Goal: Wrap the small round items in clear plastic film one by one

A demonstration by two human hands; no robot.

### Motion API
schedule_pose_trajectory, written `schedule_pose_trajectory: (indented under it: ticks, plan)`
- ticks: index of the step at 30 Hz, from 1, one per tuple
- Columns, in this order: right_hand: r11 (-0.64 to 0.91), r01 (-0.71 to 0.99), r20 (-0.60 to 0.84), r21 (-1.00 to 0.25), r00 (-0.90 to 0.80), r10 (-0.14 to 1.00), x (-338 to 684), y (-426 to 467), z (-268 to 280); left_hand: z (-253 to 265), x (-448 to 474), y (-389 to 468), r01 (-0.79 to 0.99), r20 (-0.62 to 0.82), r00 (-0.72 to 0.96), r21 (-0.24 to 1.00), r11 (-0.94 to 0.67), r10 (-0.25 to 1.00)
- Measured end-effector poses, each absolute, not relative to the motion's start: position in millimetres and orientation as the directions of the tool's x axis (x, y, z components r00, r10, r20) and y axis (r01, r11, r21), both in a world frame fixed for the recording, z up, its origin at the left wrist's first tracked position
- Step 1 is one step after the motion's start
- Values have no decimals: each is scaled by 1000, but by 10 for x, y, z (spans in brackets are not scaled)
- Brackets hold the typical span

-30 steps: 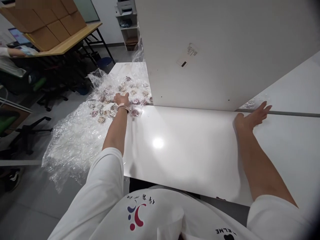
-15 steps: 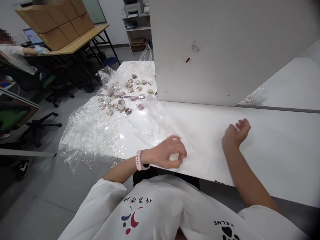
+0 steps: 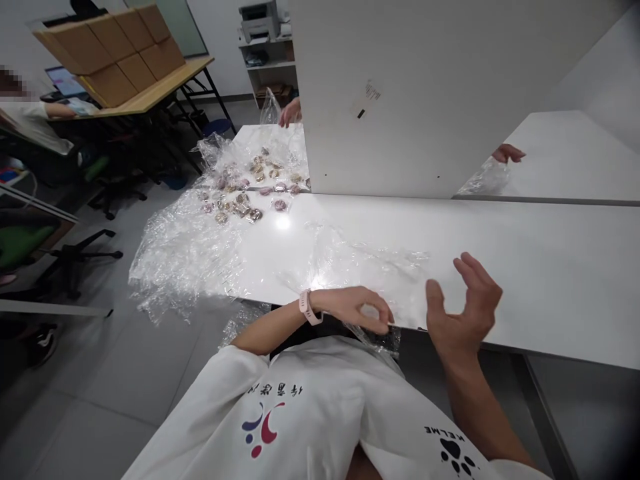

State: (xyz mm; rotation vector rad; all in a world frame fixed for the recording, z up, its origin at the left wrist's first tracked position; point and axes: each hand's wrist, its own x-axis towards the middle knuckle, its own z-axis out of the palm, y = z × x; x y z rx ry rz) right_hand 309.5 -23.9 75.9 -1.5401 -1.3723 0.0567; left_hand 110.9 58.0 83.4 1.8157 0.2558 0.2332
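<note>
Film (image 3: 360,263) lies along tabletop (image 3: 555,267) front. Left hand (image 3: 356,307) curled at film; can't make out whether it pinches. Right hand (image 3: 461,319) spread, empty, just beside. Thin film likely wants gentle, even tension.

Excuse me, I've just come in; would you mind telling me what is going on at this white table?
A person's left hand is curled at clear film by the near edge of the white table; its grip is unclear. The right hand is open beside it, visibly holding nothing. Small pieces lie toward the left near crumpled film. Other hands show beyond the upright white panel.
</note>
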Motion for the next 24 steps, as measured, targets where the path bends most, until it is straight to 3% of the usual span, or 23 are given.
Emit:
schedule_pose_trajectory:
  ticks: [1, 3, 5, 7, 10, 14, 16, 19, 24]
  plan:
    - [213, 710, 589, -672, 337, 734, 3046, -209, 758, 823, 1058, 599, 73, 47, 899, 965, -254, 436]
    - [302, 672, 539, -676, 171, 825, 2948, -72, 653, 724, 934, 641, 148, 119, 669, 946, -289, 734]
    - [340, 685, 377, -644, -103, 921, 2885, 140, 433, 567, 785, 692, 256, 154, 457, 920, -296, 876]
    - [353, 778, 222, -520, -276, 935, 2891, 377, 167, 440, 613, 785, 338, 100, 412, 906, -254, 906]
    - [388, 857, 149, -338, -358, 922, 3018, 666, -142, 446, 330, 1101, 471, -2, 331, 867, -164, 944]
    - [449, 845, 165, -292, -418, 894, 3178, 820, -258, 636, 9, 1844, 798, 139, -116, 602, 9, 983]
    - [449, 847, 179, -283, -414, 893, 3194, 825, -254, 648, -65, 2215, 864, 146, -248, 480, 151, 958]
    - [446, 854, 192, -269, -406, 893, 3171, 814, -250, 532, -50, 2616, 880, 77, -294, 411, 238, 953]
    - [446, 867, 194, -224, -409, 892, 3156, 825, -255, 301, 82, 2984, 934, 121, -242, 300, 197, 963]
